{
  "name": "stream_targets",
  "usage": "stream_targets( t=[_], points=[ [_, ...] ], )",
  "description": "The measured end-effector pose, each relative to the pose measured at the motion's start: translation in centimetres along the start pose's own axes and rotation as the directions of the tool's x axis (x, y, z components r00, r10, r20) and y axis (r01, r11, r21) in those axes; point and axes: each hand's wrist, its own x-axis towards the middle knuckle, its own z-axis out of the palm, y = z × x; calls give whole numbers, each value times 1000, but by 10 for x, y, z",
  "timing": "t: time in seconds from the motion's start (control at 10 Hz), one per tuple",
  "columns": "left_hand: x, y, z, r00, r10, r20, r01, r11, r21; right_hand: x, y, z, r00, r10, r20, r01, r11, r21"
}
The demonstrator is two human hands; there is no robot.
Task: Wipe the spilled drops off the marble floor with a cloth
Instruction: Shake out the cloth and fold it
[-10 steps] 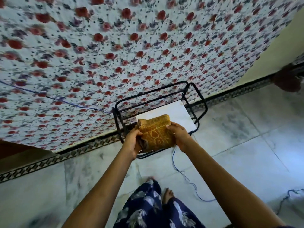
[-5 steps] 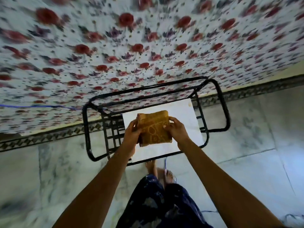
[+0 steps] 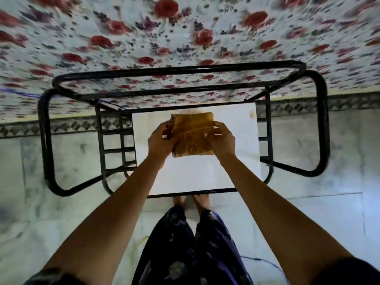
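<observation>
Gripping folded cloth (image 3: 192, 134), both hands.

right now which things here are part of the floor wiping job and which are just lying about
Part of the job:
- folded yellow cloth, held by the left hand and right hand
- marble floor; no drops can be made out on it

Just lying about:
- black metal stand with its white shelf
- floral sheet
- blue cord on the floor

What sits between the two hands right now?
In the head view, the folded yellow cloth spans the gap, gripped by the left hand and right hand above the white stool top.
</observation>
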Motion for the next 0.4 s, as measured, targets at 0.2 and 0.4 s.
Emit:
stream_targets(
  t=[0.2, 0.4],
  points=[
    [-21, 12, -4, 995, -67, -71, 71, 996, 59, -23, -9, -26, 994, 25, 106, -13, 993, -115],
    [-103, 65, -30, 961, 277, 17, -257, 863, 435, -102, -58, -75, 963, -258, 71, 267, 901, -341]
  ],
)
